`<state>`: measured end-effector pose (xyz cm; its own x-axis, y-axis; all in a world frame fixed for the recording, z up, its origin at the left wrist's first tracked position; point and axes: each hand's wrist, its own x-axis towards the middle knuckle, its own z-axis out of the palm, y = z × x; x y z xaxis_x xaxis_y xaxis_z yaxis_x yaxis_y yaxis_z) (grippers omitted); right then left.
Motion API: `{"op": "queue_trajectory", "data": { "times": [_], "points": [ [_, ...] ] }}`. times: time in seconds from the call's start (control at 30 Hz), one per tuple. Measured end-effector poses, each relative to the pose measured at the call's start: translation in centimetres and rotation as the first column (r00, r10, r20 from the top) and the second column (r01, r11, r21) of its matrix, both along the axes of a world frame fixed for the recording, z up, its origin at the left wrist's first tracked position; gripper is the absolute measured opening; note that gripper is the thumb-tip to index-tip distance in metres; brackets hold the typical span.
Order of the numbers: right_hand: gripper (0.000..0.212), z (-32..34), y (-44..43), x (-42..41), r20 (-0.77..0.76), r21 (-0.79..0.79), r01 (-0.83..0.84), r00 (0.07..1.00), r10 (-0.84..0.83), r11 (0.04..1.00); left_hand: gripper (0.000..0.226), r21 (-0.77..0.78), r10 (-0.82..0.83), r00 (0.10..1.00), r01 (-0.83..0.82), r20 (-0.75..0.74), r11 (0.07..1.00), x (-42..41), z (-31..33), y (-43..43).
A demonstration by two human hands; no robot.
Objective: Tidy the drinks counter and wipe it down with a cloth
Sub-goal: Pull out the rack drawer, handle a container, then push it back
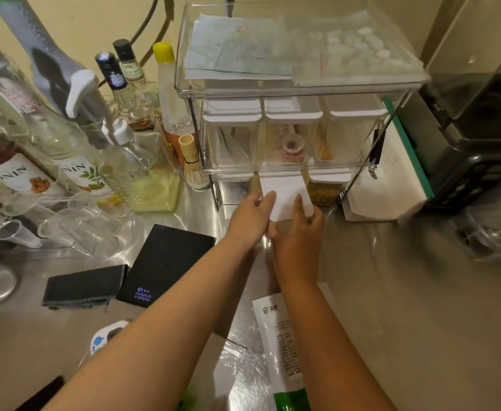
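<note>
Both hands hold a white-lidded container (285, 189) at the bottom middle slot of the clear two-tier rack (299, 87), partly inside it. My left hand (250, 219) grips its left side, my right hand (298, 232) its right side and front. Other white-lidded containers (293, 114) fill the upper shelf. A dark folded cloth (84, 286) lies on the steel counter (391, 292) at the left, next to a black digital scale (166, 264).
Syrup bottles (77, 170) and clear measuring cups (80, 223) crowd the left. A bamboo whisk (194, 164) stands beside the rack. A black machine (477, 137) sits at the right, white bags (383, 185) lean against it. A printed packet (282, 342) lies near the front edge.
</note>
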<state>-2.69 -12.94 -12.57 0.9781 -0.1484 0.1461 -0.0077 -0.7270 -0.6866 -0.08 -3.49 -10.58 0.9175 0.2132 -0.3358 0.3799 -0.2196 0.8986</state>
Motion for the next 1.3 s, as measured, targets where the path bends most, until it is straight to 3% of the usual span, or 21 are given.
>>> {"op": "queue_trajectory", "data": {
  "times": [0.07, 0.17, 0.23, 0.4, 0.5, 0.7, 1.3],
  "points": [
    [0.076, 0.2, 0.3, 0.4, 0.02, -0.013, 0.004, 1.0, -0.004, 1.0, 0.063, -0.08, 0.02, 0.998, -0.025, -0.055, 0.997, -0.4, -0.5, -0.2],
    [0.069, 0.4, 0.4, 1.3, 0.028, 0.043, -0.012, 1.0, 0.011, 0.999, 0.049, -0.326, 0.071, 0.996, -0.088, -0.062, 0.941, -1.0, -1.4, -0.4],
    [0.064, 0.3, 0.5, 2.2, 0.025, 0.085, -0.027, 0.999, 0.025, 0.996, 0.04, -0.353, 0.083, 0.995, -0.096, -0.053, 0.931, -1.2, -1.5, -0.4],
    [0.066, 0.2, 1.4, 3.6, 0.029, -0.054, 0.031, 0.999, -0.03, 0.998, 0.036, -0.212, 0.078, 0.997, -0.079, -0.012, 0.974, -0.3, -0.5, 0.1],
    [0.064, 0.3, 1.3, 4.2, -0.002, -0.129, 0.062, 0.998, -0.062, 0.99, 0.045, -0.217, 0.067, 0.998, -0.068, -0.013, 0.974, 0.2, -0.1, 0.1],
    [0.063, 0.5, 1.5, 5.3, -0.007, 0.054, 0.017, 1.0, -0.017, 0.998, 0.039, -0.172, 0.092, 0.996, -0.093, -0.01, 0.981, 1.3, -1.1, -0.2],
    [0.064, -0.2, 2.2, 8.3, 0.006, 0.147, -0.047, 0.999, 0.047, 0.988, 0.049, -0.172, 0.203, 0.968, -0.226, -0.146, 0.959, 3.4, 0.6, -0.4]
  ]
}}
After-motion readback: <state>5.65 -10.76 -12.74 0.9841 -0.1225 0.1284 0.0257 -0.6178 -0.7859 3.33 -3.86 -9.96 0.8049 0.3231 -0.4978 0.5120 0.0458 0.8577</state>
